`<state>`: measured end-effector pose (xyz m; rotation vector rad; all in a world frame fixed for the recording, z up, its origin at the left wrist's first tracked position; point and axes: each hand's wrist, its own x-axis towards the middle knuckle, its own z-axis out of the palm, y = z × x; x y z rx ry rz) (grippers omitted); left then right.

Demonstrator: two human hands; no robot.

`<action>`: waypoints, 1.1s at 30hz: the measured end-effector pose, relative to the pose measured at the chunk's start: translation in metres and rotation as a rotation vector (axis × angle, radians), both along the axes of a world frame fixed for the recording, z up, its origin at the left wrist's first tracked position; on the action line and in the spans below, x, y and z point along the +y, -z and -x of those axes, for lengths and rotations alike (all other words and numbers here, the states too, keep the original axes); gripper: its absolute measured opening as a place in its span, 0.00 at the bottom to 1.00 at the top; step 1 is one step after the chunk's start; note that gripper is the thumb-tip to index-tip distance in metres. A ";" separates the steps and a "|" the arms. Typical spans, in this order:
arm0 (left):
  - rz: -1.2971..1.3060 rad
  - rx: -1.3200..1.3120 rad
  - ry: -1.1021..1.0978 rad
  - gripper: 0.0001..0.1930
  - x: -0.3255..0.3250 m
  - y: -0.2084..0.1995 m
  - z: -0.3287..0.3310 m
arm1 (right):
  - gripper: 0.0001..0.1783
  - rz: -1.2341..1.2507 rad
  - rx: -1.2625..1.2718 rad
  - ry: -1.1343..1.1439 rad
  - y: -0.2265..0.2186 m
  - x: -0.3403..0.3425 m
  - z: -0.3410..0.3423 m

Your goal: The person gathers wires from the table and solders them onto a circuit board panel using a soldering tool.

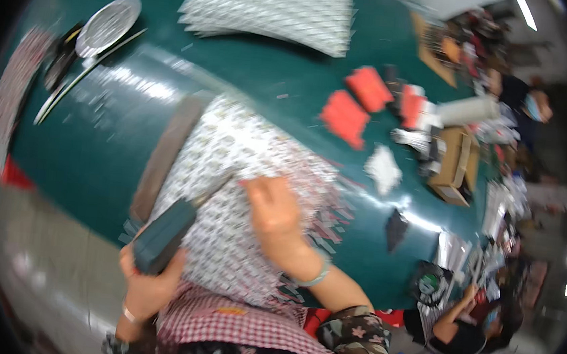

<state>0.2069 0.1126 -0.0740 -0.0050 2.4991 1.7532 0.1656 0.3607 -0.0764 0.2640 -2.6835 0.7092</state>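
A white and grey woven sheet (pixel 233 132) lies on the green table in front of me, with loose strip ends fraying out along its right side. My left hand (pixel 152 287) grips a boxy dark green tool (pixel 165 235) from below, at the sheet's lower left. A narrow greyish shaft (pixel 215 188) points from the tool toward my right hand (pixel 273 213). Over the middle of the sheet, the right hand has its fingers curled in a pinch close to the shaft's tip; blur hides what is between them. A long brown bar (pixel 167 157) runs along the sheet's left edge.
Far ahead lies a stack of white woven sheets (pixel 271 7). A shiny oval dish (pixel 109 27) and a thin curved strip (pixel 83 78) are at left. Red pieces (pixel 344 118), a white diamond-shaped piece (pixel 383 169) and a cardboard box (pixel 455 166) sit right. Another person (pixel 466 324) works beyond.
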 end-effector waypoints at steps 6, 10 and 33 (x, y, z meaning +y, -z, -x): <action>-0.195 -0.113 -0.181 0.12 -0.005 0.007 0.016 | 0.17 0.166 0.015 0.012 0.005 -0.004 0.001; -0.200 -0.119 -0.117 0.10 0.009 -0.017 0.028 | 0.20 0.241 0.051 0.050 -0.001 0.008 -0.001; 0.348 -0.218 -0.190 0.46 0.015 -0.073 0.032 | 0.08 -0.754 -0.371 0.032 -0.017 0.087 0.083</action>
